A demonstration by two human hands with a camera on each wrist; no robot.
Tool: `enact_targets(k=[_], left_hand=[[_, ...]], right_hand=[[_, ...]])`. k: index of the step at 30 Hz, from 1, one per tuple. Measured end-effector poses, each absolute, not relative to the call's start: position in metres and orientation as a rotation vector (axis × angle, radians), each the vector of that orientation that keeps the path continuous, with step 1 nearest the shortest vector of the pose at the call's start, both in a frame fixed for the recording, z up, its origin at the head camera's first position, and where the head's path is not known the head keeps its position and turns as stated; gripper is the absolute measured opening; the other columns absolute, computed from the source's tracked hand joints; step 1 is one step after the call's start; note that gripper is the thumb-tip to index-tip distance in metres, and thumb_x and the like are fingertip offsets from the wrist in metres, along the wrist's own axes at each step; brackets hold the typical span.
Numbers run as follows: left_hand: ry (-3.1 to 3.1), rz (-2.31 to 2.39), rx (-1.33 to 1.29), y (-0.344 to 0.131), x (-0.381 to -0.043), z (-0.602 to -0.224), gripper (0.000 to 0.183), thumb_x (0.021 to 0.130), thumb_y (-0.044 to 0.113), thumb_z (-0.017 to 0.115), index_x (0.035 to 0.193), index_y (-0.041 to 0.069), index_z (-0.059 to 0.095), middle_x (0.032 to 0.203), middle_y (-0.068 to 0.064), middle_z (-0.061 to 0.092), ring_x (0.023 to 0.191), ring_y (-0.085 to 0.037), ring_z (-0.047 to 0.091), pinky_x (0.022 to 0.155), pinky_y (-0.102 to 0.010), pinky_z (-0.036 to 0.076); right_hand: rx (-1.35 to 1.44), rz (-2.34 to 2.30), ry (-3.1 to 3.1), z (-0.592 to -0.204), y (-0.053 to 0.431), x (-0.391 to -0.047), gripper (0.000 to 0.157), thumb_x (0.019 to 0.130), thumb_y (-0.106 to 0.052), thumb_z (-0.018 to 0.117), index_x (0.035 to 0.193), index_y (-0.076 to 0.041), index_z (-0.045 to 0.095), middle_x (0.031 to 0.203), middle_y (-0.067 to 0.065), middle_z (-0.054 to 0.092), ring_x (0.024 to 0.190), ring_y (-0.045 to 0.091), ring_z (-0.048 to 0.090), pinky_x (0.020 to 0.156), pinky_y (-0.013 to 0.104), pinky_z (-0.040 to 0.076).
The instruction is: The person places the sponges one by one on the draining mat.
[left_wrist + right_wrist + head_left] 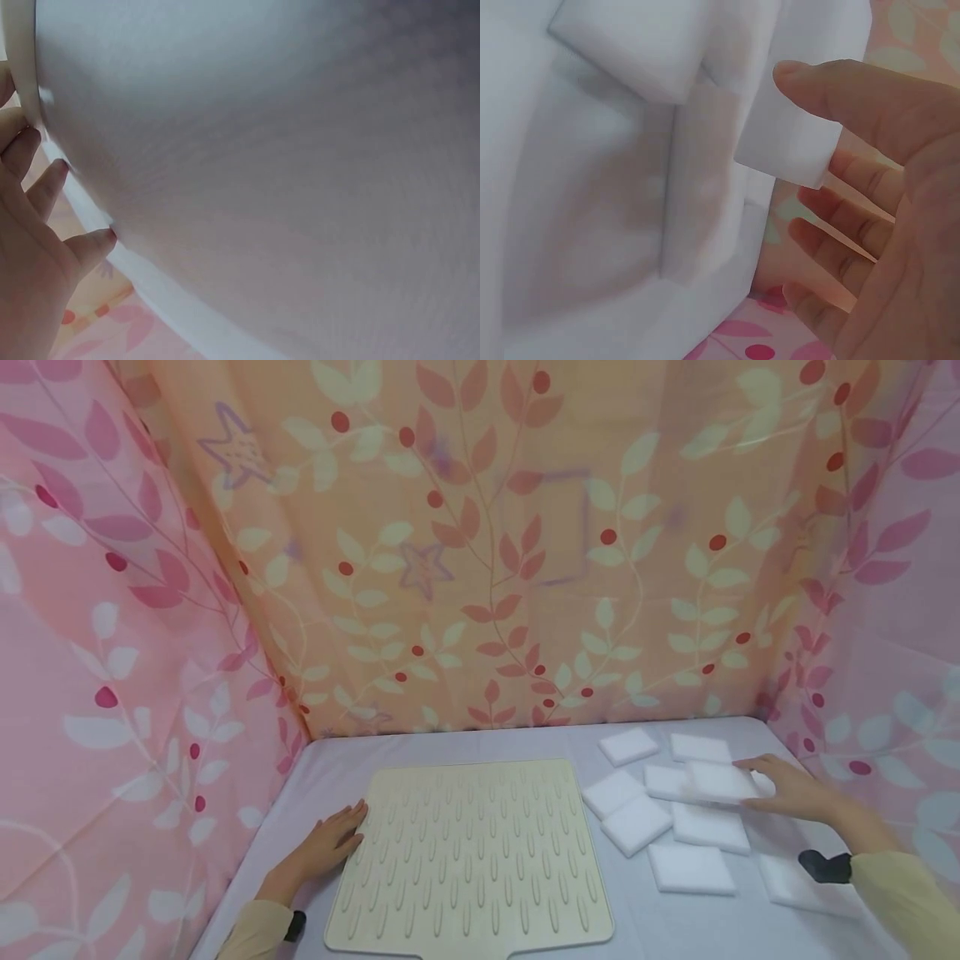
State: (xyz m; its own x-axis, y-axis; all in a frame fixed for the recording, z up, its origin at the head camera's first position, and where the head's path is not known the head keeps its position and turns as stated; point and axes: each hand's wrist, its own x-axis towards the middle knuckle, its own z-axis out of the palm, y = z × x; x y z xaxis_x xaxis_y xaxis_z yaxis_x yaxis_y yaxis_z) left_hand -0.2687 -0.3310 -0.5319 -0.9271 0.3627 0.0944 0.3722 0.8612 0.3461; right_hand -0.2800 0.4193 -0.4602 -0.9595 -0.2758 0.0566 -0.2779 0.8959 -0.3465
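Observation:
A cream board (468, 843) with rows of raised oval ridges lies flat on the table, a tab at its near edge. My left hand (328, 842) rests by the board's left edge, fingers extended and fingertips right at the rim. On the right, my right hand (791, 792) pinches a white sponge block (718, 781) by its right end, thumb on one side and fingers on the other. The held sponge block (799, 120) also shows in the right wrist view. It overlaps another white block (663, 783) in the head view.
Several more white blocks lie about the right side of the white table (277, 860), two of them (613, 792) overlapping. One block (798, 881) lies by the right forearm. Patterned cloth (487, 543) hangs behind the table and along both sides.

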Motion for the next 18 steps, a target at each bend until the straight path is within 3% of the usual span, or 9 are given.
enact_targets(k=[18], left_hand=[[-2.976, -0.593, -0.622, -0.331, -0.270, -0.535, 0.054, 0.093, 0.025, 0.053, 0.140, 0.002, 0.038, 0.146, -0.017, 0.036, 0.132, -0.042, 0.033, 0.093, -0.076, 0.017]], right_hand=[[0.622, 0.452, -2.909, -0.473, 0.345, -0.311, 0.067, 0.075, -0.052, 0.070, 0.121, -0.005, 0.058, 0.109, 0.012, 0.056, 0.100, 0.032, 0.056, 0.076, 0.052, 0.048]])
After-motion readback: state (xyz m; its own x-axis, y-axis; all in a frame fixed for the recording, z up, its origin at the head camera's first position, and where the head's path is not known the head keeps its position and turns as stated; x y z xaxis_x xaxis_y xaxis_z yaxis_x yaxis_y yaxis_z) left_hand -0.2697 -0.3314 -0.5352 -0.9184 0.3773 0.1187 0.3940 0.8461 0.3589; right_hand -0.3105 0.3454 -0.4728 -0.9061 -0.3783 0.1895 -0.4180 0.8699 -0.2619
